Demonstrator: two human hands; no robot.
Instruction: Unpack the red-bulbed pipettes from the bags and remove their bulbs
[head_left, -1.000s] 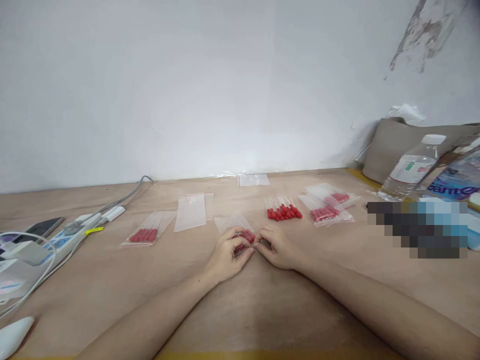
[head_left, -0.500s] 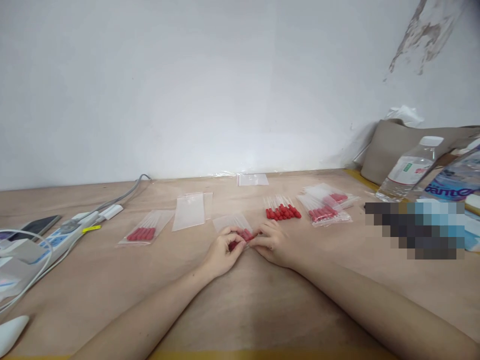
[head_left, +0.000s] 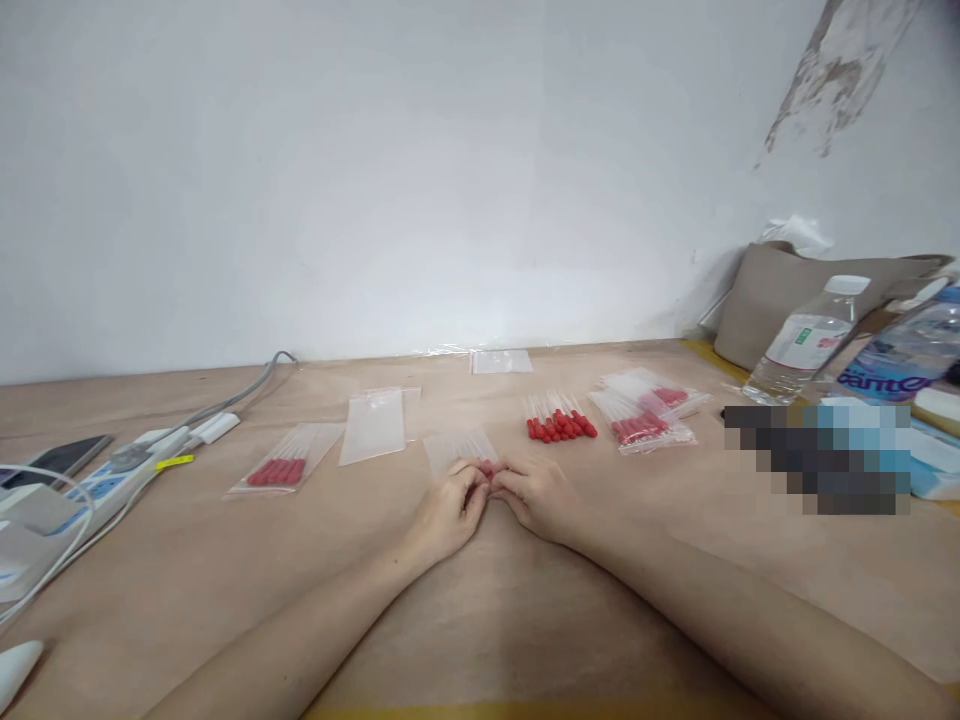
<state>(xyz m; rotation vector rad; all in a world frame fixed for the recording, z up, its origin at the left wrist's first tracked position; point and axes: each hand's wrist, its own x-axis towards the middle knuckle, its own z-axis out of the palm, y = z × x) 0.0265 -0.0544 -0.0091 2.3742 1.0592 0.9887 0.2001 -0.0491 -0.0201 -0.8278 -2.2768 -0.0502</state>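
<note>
Left hand (head_left: 452, 505), right hand (head_left: 538, 495) pinch zip bag (head_left: 448, 448); long axis slants far-left, red tips (head_left: 487, 468) toward near table edge (head_left: 480, 713); loose red-tipped sticks (head_left: 559, 425) beyond right hand.

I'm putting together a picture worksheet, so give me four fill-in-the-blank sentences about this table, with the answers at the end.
1. The left hand and right hand meet at a clear bag whose contents have ____ heads.
2. The bottle nearest the hands has a ____ cap.
3. The power strip lies on the picture's ____ side.
4. The small tag beside it is ____.
Answers: red; white; left; yellow.
</note>
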